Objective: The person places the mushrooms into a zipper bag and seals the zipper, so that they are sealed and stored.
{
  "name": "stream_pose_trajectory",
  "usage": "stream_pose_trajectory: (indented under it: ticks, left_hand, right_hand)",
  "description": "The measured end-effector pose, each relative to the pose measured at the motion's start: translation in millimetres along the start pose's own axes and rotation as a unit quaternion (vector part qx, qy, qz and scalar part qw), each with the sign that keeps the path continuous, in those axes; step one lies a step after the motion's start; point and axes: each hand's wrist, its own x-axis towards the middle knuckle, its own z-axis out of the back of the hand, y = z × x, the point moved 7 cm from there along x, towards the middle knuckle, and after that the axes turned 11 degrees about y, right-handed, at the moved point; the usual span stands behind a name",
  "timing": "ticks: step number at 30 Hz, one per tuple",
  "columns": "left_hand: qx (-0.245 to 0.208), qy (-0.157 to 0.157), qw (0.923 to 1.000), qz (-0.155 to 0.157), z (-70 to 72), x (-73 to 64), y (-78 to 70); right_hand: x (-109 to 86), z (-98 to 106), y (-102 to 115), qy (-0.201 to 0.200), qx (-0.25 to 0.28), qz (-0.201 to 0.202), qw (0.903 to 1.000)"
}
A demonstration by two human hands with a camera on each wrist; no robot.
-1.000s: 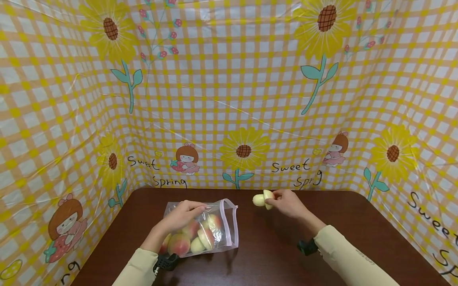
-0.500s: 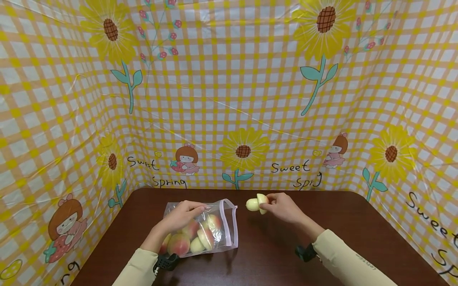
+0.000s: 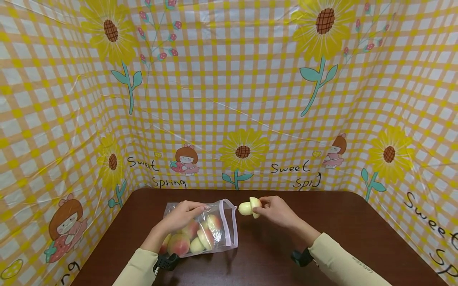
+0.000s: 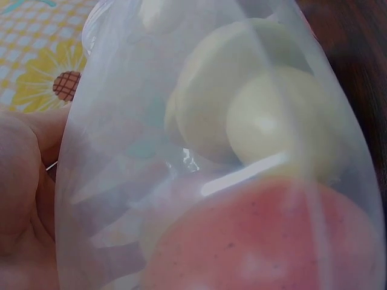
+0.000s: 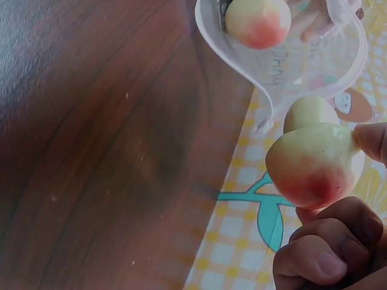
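My right hand (image 3: 280, 210) pinches a toy mushroom (image 3: 251, 207) by its cap, between thumb and fingers. Its cream stem points left toward the mouth of a clear zip bag (image 3: 229, 244). The red-tinged cap of this mushroom (image 5: 314, 166) fills the middle of the right wrist view, just short of the bag's pale rim (image 5: 242, 71). My left hand (image 3: 184, 214) holds the bag's far side, its fingers partly seen through the plastic. Inside lie several pieces, among them a round red-yellow fruit (image 3: 179, 244) and another mushroom (image 3: 204, 239). In the left wrist view a red rounded piece (image 4: 260, 241) shows close up.
The bag lies on a dark brown wooden table (image 3: 264, 254), left of centre, with its lilac zip edge gaping to the right. A checked sunflower cloth (image 3: 229, 87) rises as a wall behind the table and on both sides.
My right hand has moved left and slightly nearer with the mushroom, bringing the stem right up to the bag's mouth. The left hand and the bag have stayed in place.
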Motion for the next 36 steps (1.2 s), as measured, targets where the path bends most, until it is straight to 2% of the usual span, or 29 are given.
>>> stream_pose_trajectory:
  ticks: [13,22,28,36]
  left_hand:
    - [-0.003,0.0,1.0,0.001,-2.2,1.5,-1.4]
    - [-0.002,0.002,1.0,-0.007,-2.2,1.7,-1.9]
    - [-0.001,0.007,1.0,-0.007,-3.7,-0.4,0.4]
    - [-0.002,0.004,0.9999,-0.015,-2.4,1.2,-0.6]
  right_hand:
    - [-6.3,-13,14,0.017,0.026,0.03,0.9991]
    - [-5.7,-29,23,0.03,0.019,0.057,0.9978]
    - [-5.1,-42,24,0.052,0.037,0.057,0.9964]
    - [-1.3,-51,25,0.066,0.034,0.073,0.9946]
